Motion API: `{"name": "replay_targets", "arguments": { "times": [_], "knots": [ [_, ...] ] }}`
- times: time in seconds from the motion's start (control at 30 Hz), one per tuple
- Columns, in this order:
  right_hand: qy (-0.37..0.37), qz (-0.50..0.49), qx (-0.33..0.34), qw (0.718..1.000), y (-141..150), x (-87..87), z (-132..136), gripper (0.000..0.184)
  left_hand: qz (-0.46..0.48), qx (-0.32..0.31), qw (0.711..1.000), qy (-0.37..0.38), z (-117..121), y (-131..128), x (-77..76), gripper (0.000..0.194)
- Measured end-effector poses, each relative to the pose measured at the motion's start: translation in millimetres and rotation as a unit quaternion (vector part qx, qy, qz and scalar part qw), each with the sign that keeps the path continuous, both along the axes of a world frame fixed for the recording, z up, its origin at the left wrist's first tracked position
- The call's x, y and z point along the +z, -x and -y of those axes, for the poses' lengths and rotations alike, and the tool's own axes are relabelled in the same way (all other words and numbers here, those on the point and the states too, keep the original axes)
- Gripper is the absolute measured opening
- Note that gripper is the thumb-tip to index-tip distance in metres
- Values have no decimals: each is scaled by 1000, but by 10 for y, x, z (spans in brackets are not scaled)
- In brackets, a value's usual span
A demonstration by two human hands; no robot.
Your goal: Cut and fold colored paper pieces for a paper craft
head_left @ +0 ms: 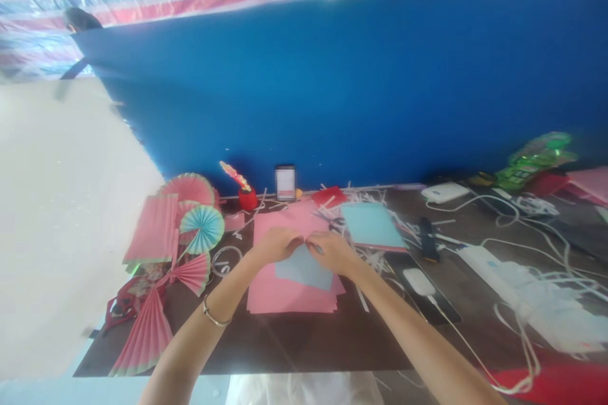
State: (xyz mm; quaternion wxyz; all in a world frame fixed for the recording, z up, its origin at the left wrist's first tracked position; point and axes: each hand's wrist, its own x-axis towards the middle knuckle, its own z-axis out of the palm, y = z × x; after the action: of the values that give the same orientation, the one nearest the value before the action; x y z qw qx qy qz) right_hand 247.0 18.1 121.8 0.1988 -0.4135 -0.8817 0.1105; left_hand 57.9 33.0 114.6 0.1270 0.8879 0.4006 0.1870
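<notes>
My left hand (284, 243) and my right hand (331, 252) meet over the middle of the table, with thumbs and fingers pinched together. Their fingertips close on the upper part of a pale blue sheet of paper (304, 272), which slants below them. Under it lies a stack of pink paper (292, 297) with uneven edges. More pink paper (304, 212) shows just beyond my fingers. A light blue sheet of paper (373, 224) rests on another pile to the right of my right hand.
Pleated paper fans (202, 229) and a tape roll (227, 261) lie left. At the back stand a phone (285, 183) and a red pot (247, 199). A dark tablet-like slab (430, 304), a white power strip (532, 304) and tangled cables occupy the right, before a blue partition (332, 88).
</notes>
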Motion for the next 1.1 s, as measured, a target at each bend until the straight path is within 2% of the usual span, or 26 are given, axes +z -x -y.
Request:
{"name": "replay_targets", "arguments": {
  "times": [0.23,0.4,0.47,0.57,0.67,0.77,0.9,1.1],
  "knots": [
    [-39,41,11,998,-42,116,32,21,31,-16,995,94,-12,72,121,16],
    [-13,37,-4,999,-169,170,43,23,48,-7,991,128,-36,153,182,19],
    [9,34,-21,999,-275,170,39,23,49,0,990,136,-51,232,179,20],
    [33,30,-82,996,-441,143,34,24,41,26,990,129,-73,376,138,21],
    [52,-14,-125,991,-470,102,44,23,42,43,990,130,-72,446,83,21],
    [77,-89,-80,990,-295,63,67,24,50,21,990,128,-34,378,69,21],
    [94,-113,-32,989,-28,29,75,22,45,4,994,99,35,227,113,18],
    [97,-118,-13,988,-40,26,58,23,37,-1,995,88,67,162,123,22]
  ]
}}
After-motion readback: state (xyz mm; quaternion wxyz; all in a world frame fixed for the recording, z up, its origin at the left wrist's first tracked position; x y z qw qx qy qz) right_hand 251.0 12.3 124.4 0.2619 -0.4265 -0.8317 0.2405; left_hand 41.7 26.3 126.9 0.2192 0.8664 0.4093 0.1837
